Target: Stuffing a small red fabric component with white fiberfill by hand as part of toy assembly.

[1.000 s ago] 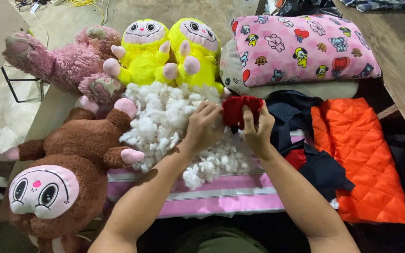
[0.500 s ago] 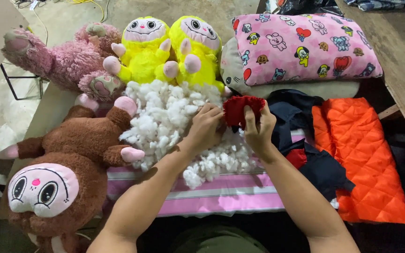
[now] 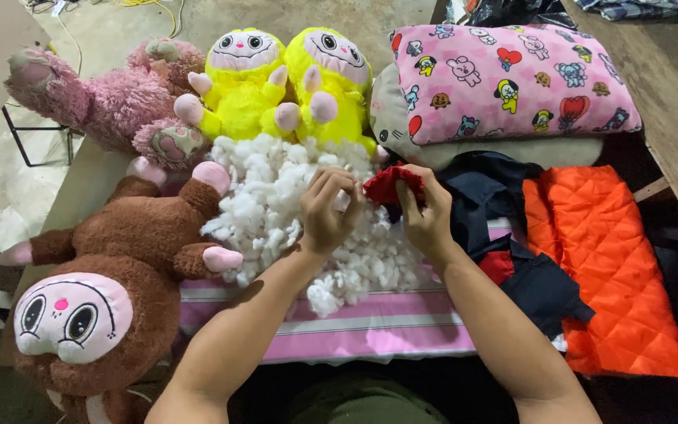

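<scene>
— From the head camera, what do you see in the hands?

— Both hands are over the pile of white stuffing. The right hand pinches a small red fabric piece with thumb and fingers, at its right edge. The left hand has the fingers curled together and pressed at the left edge of the same red piece. It seems to hold a small tuft of the white stuffing, but this I cannot tell for sure.

— Where is this red piece exactly?

— It is lifted a little above the stuffing, between the two hands, just in front of the yellow plush toys. The stuffing lies on a pink striped cloth.

— And around?

— At the left lies a brown plush toy on its back, its pink foot touching the stuffing. Behind it is a pink furry plush toy. At the right of the hands there is a dark blue garment, and beside it an orange quilted fabric. Behind them a pink cushion with cartoon figures rests on a grey cushion.
</scene>
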